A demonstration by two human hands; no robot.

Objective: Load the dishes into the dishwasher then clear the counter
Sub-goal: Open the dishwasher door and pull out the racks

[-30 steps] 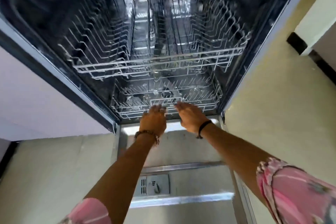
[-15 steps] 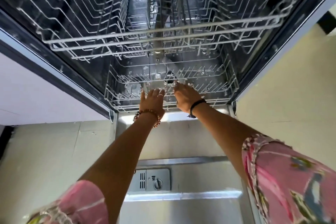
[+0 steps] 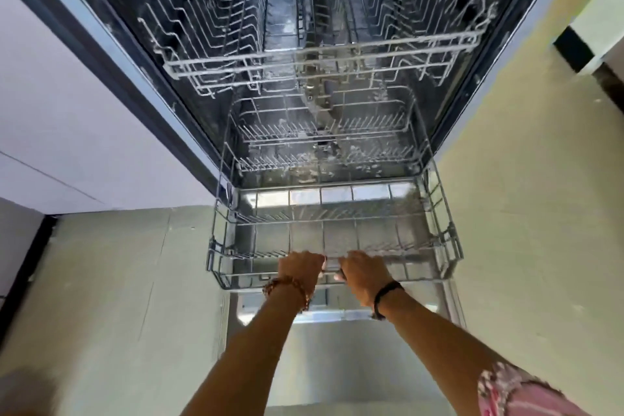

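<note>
The dishwasher stands open, its steel door [image 3: 337,358] folded down flat below me. The lower wire rack [image 3: 449,246] is partly slid out over the door and holds no dishes. My left hand [image 3: 299,268] and my right hand [image 3: 363,275] sit side by side, both gripping the middle of the rack's front rail, fingers curled over the wire. Above and further in, the upper wire rack [image 3: 324,59] sits inside the tub, also without dishes.
White cabinet fronts [image 3: 67,118] flank the dishwasher on the left. Pale tiled floor [image 3: 526,213] lies to both sides of the door. A dark skirting and a white unit [image 3: 594,30] stand at the far right.
Both hands have closed on the lower rack's front rail and drawn the rack out of the tub over the door, towards me.
</note>
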